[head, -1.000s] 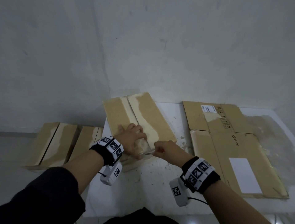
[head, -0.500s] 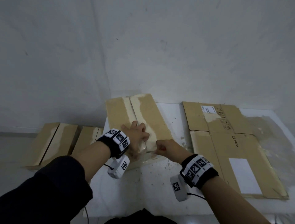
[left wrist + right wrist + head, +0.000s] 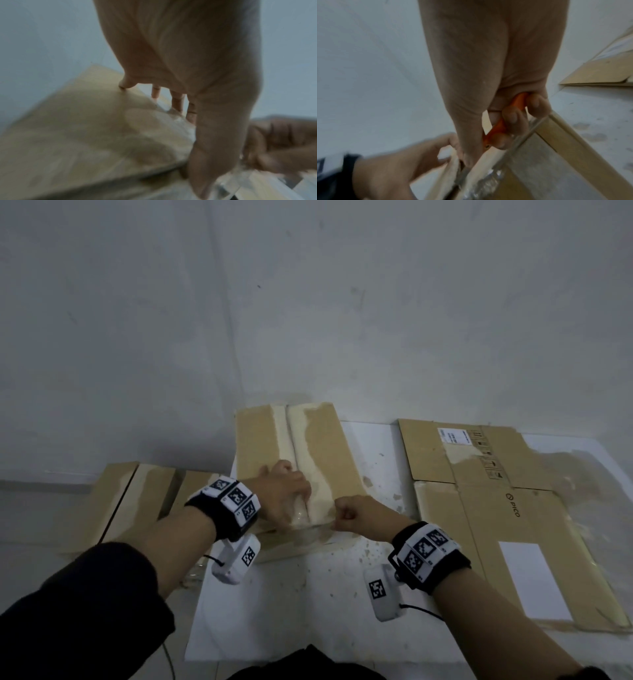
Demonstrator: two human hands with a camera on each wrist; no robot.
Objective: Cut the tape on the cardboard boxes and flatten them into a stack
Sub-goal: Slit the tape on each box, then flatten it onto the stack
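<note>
A taped cardboard box point(image 3: 318, 453) lies on the white table point(image 3: 291, 594), its centre seam running away from me. My left hand point(image 3: 284, 498) grips its near end, fingers on the top flap point(image 3: 85, 121) and thumb down the end face. My right hand point(image 3: 356, 517) is a fist at the box's near right corner. It grips an orange cutter point(image 3: 500, 125) whose tip sits at the glossy clear tape point(image 3: 488, 180) on the end seam. The blade is hidden behind the fingers.
Flattened cardboard point(image 3: 496, 508) with a white label covers the right part of the table. More closed boxes point(image 3: 130, 501) sit lower down to the left of the table. A grey wall point(image 3: 308, 302) stands right behind.
My left hand has slid forward and to the right along the near end of the box. The right hand has stayed at the near end seam.
</note>
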